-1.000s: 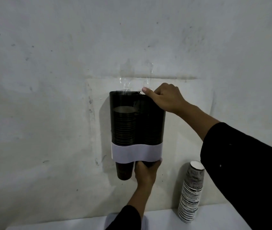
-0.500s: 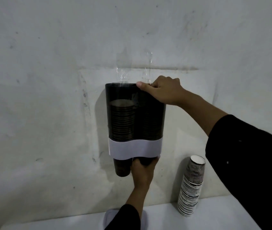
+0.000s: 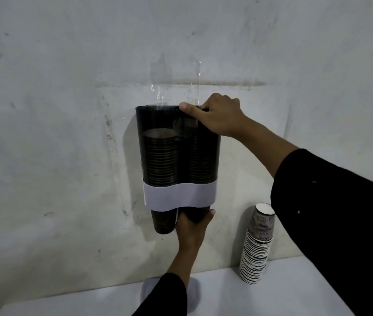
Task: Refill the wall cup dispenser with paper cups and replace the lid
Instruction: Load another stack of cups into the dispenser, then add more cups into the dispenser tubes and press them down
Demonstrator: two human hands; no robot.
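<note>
A dark, see-through two-column cup dispenser with a white band hangs on the wall. Both columns hold stacked paper cups, and the left column's bottom cup sticks out below the band. My right hand grips the top rim over the right column, thumb on the front edge. My left hand reaches up from below and wraps the cup that sticks out of the right column. A white lid lies on the counter, partly hidden behind my left sleeve.
A tall stack of upside-down paper cups stands on the white counter against the wall, right of the dispenser. Clear tape strips run up the wall above the dispenser. My right sleeve fills the lower right.
My view has shifted slightly, so the dispenser sits a little higher and more central. Both hands keep their places on the dispenser's top and bottom.
</note>
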